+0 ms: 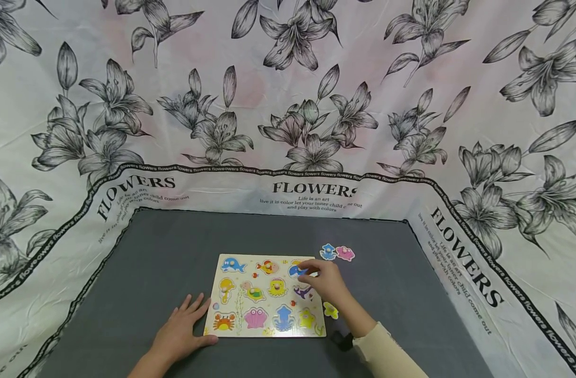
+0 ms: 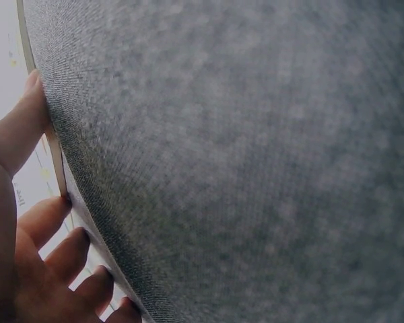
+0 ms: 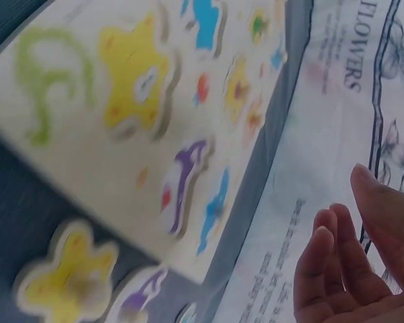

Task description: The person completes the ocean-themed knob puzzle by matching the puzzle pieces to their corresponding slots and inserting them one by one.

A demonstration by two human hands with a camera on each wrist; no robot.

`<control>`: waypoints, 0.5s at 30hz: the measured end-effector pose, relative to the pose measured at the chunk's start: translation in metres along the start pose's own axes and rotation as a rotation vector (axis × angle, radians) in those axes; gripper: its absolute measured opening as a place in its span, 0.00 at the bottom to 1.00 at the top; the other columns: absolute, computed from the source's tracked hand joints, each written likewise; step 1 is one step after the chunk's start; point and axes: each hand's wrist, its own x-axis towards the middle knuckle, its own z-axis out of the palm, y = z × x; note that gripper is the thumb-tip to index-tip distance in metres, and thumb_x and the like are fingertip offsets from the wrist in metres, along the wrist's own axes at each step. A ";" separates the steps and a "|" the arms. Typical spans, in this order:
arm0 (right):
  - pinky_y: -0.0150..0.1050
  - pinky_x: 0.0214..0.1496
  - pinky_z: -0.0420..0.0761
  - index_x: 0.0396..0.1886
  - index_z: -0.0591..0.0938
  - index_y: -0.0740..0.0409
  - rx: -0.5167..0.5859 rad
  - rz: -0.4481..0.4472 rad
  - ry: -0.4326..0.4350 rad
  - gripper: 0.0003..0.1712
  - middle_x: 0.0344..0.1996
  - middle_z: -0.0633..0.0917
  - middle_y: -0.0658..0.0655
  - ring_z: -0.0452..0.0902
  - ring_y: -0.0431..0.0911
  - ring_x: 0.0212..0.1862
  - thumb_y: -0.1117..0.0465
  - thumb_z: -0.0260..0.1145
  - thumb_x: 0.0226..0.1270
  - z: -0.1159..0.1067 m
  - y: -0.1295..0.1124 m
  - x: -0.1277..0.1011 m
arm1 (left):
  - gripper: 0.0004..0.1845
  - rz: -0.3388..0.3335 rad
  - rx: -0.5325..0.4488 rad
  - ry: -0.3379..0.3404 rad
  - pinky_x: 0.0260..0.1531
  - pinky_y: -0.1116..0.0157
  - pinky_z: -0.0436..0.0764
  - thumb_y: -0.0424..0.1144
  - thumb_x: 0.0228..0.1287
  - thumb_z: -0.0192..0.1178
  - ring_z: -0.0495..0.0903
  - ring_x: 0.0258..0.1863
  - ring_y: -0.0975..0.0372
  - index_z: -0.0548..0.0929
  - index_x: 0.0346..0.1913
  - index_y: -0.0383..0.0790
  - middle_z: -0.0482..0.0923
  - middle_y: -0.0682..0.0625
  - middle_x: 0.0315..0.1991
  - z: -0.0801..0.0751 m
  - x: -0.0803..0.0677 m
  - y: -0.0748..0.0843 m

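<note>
Head view: I see both hands at the puzzle board on the grey counter.
Left hand: flat, fingers spread, thumb against the board's near left edge.
Right hand: over the board's far right corner; I cannot tell whether it pinches the blue piece at its fingertips.
Loose pieces: a yellow piece beside my right wrist, a blue-and-pink pair just beyond the right hand.
Right wrist view: fingers loosely curved, holding nothing I can see.
</note>
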 end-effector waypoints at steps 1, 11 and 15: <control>0.36 0.37 0.85 0.46 0.89 0.58 0.001 0.012 0.013 0.14 0.40 0.90 0.59 0.85 0.49 0.40 0.66 0.77 0.59 -0.003 0.002 -0.001 | 0.61 -0.001 0.001 0.000 0.74 0.34 0.54 0.72 0.37 0.74 0.51 0.78 0.38 0.68 0.76 0.46 0.61 0.40 0.77 0.000 0.000 0.000; 0.42 0.44 0.88 0.48 0.89 0.56 -0.033 0.124 0.077 0.16 0.42 0.89 0.57 0.84 0.48 0.44 0.65 0.76 0.60 -0.024 0.023 -0.010 | 0.61 -0.002 0.003 0.013 0.74 0.34 0.53 0.71 0.37 0.75 0.51 0.78 0.38 0.68 0.76 0.45 0.61 0.40 0.77 -0.001 -0.003 0.004; 0.41 0.43 0.88 0.49 0.88 0.57 -0.038 0.143 0.092 0.16 0.43 0.89 0.57 0.84 0.49 0.45 0.66 0.76 0.60 -0.030 0.033 -0.014 | 0.61 0.000 -0.003 0.013 0.74 0.34 0.53 0.71 0.37 0.75 0.51 0.78 0.38 0.68 0.76 0.45 0.61 0.40 0.77 -0.001 -0.003 0.004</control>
